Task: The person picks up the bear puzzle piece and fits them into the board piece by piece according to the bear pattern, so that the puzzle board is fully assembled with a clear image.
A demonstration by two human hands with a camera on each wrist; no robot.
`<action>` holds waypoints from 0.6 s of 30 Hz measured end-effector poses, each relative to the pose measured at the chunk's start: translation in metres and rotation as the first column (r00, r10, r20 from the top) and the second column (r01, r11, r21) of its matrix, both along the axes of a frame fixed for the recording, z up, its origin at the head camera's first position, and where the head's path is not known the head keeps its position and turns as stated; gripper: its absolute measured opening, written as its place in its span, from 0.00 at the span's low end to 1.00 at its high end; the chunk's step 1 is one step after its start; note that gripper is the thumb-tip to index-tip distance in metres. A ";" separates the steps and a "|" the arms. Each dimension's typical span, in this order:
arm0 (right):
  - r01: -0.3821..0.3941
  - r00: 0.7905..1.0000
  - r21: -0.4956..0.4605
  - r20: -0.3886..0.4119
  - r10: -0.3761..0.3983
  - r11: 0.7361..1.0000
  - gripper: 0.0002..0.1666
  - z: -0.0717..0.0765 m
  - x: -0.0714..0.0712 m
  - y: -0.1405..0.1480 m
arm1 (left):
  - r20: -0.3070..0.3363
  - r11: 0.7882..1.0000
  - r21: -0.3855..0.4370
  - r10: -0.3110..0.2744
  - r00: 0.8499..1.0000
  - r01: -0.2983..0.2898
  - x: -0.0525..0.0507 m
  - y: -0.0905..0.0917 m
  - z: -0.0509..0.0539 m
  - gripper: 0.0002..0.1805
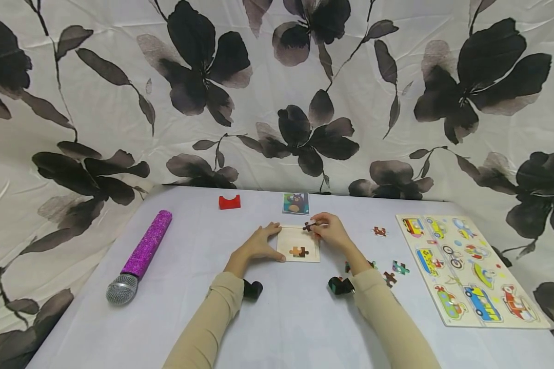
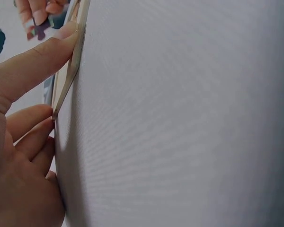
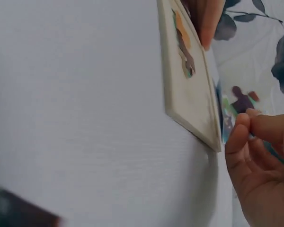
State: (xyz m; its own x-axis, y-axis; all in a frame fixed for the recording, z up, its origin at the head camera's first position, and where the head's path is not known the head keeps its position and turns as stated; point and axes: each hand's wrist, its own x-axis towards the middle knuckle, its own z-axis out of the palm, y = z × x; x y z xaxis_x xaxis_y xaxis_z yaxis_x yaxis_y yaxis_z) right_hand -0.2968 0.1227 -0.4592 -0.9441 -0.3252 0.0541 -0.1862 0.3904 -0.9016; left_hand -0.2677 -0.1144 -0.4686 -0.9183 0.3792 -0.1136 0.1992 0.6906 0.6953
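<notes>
A small square wooden puzzle tray (image 1: 289,236) lies on the table with one brown-and-orange jigsaw piece (image 1: 298,251) inside. My left hand (image 1: 257,243) holds the tray at its left side, thumb by the near corner and fingers at the far one. In the left wrist view the thumb (image 2: 42,56) presses on the rim. Above the tray's far right corner, my right hand (image 1: 331,230) pinches a dark jigsaw piece (image 1: 308,226) between thumb and fingertips. That dark piece (image 3: 243,100) shows knobs in the right wrist view. Behind the tray lies a bear picture card (image 1: 296,203).
Loose jigsaw pieces (image 1: 400,267) lie to the right, some partly hidden by the right arm; another piece (image 1: 379,231) lies farther back. A vehicle puzzle board (image 1: 471,271) is at far right. Left stand a glittery purple microphone (image 1: 140,256) and a red block (image 1: 229,202).
</notes>
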 end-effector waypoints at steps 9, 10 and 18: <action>-0.164 0.979 0.414 -0.044 0.200 0.895 0.17 0.017 -0.016 -0.012 | 0.009 1.000 -0.003 0.007 1.000 -0.007 0.000 0.000 0.001 0.50; -0.157 0.979 0.442 -0.045 0.197 0.883 0.17 0.018 -0.017 -0.014 | 0.013 1.000 -0.002 0.007 1.000 -0.007 0.001 0.000 0.001 0.50; -0.142 0.955 0.570 -0.137 0.264 0.809 0.19 0.013 -0.014 -0.016 | 0.020 1.000 0.010 0.007 1.000 -0.007 0.001 0.000 0.002 0.50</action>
